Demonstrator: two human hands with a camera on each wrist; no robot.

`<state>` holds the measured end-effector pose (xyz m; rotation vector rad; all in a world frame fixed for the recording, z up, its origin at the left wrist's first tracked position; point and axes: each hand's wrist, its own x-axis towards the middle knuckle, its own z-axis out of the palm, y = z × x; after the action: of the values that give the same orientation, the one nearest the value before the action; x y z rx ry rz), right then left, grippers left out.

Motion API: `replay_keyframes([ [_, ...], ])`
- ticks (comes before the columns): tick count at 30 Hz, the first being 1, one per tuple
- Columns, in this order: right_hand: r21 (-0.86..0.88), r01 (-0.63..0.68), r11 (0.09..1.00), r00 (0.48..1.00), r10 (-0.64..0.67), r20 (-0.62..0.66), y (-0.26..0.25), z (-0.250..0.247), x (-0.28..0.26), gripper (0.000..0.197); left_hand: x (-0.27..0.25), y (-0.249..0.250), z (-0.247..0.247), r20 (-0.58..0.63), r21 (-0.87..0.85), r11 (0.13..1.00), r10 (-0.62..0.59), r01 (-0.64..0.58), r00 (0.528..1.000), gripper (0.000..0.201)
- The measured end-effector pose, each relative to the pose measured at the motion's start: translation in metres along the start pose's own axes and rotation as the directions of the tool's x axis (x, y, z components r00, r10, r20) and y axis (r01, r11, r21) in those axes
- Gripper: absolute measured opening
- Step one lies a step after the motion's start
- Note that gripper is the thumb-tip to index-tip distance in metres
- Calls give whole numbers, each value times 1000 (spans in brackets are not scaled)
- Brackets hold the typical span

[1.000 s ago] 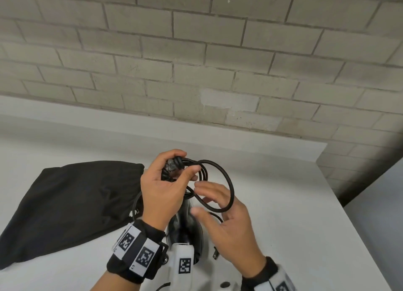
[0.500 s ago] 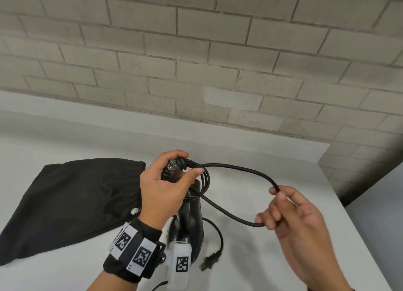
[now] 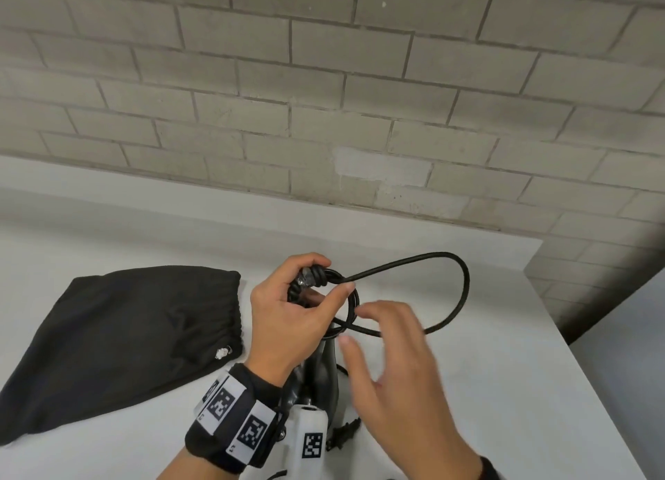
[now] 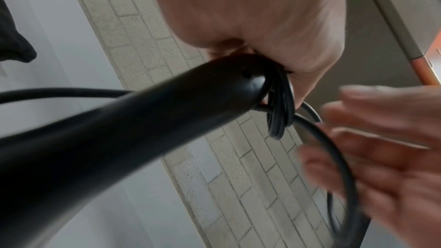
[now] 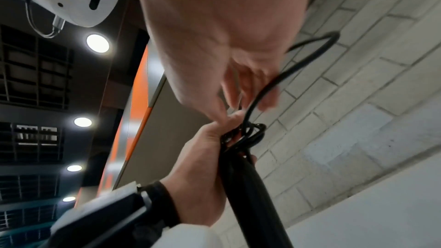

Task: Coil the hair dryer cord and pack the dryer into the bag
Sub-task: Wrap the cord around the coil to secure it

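Thin black rubber-sheathed cord (image 3: 464,285), partly coiled: several small loops bunched at the end of the glossy black tapered dryer handle (image 4: 124,131), pinched there by the curled thumb and fingers of the left hand (image 3: 288,317); one wide loop stands out beyond that hand, not yet gathered; right hand (image 3: 403,371), blurred, fingers spread and loose, meets this loop just beside the bundle, no firm grasp visible; black plug (image 3: 347,432) near the right wrist; flat black fabric bag (image 3: 118,339) outboard of the left hand. Judged: coiling nearly done; packing not begun.
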<state>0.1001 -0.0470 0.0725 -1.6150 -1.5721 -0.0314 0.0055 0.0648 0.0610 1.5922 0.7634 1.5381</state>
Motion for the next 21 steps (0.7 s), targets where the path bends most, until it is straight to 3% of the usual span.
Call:
replay_keyframes([
  [2, -87, -54, 995, 981, 69, 182, 8, 7, 0, 32, -1, 1, 0, 16, 22, 999, 22, -23, 1000, 30],
  [7, 117, -95, 989, 975, 69, 209, 14, -12, 3, 11, 0, -2, -3, -1, 18, 1000, 21, -21, 1000, 32],
  [11, 295, -127, 947, 964, 47, 263, 24, -48, -5, 15, 3, -3, -6, -15, -10, 1000, 1, -1, 1000, 31],
  [14, 243, -59, 968, 972, 0, 234, 41, -76, -13, 6, 7, -5, -13, -17, 2, 1000, -1, 1, 1000, 32],
  [21, 48, 37, 998, 983, -45, 179, 70, -125, -28, 20, 11, -17, -23, -76, -1, 997, -75, 75, 994, 28],
])
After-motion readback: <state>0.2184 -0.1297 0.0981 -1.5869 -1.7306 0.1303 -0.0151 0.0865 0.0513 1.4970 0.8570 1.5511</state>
